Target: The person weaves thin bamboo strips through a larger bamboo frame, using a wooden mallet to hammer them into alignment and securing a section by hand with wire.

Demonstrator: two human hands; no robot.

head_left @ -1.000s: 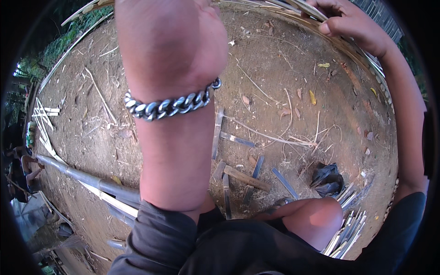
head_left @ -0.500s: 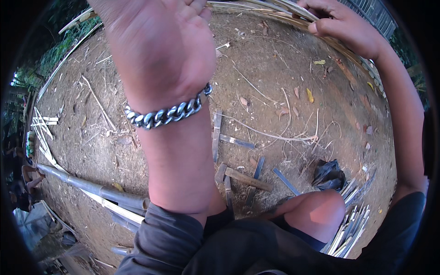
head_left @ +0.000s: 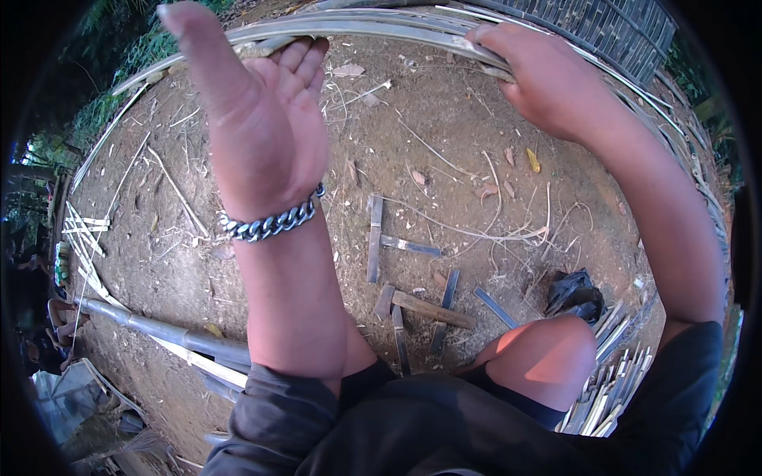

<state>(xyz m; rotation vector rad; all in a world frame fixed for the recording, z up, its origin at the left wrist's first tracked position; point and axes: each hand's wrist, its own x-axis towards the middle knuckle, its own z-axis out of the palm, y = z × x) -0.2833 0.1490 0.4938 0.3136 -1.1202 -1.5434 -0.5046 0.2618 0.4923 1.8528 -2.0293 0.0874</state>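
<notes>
A long bent bamboo strip [head_left: 381, 24] arcs across the top of the view, above bare earth. My right hand [head_left: 540, 75] grips it at the upper right, fingers curled over its edge. My left hand [head_left: 258, 127] is raised with the palm facing me and the thumb spread; its fingertips touch the strip at the upper middle. A silver chain bracelet [head_left: 270, 224] circles my left wrist. My bare knee [head_left: 540, 357] shows low in the view.
Short split bamboo pieces [head_left: 413, 301] lie scattered on the dirt in front of my knee. A dark crumpled bag [head_left: 575, 293] sits at the right. A thick bamboo pole [head_left: 151, 329] lies at the lower left. A woven bamboo panel [head_left: 611, 28] stands at the upper right. Bundled slats [head_left: 611, 373] lie beside my leg.
My left hand has moved away from the camera toward the strip, opening with the palm turned to me. My right hand has shifted left along the strip.
</notes>
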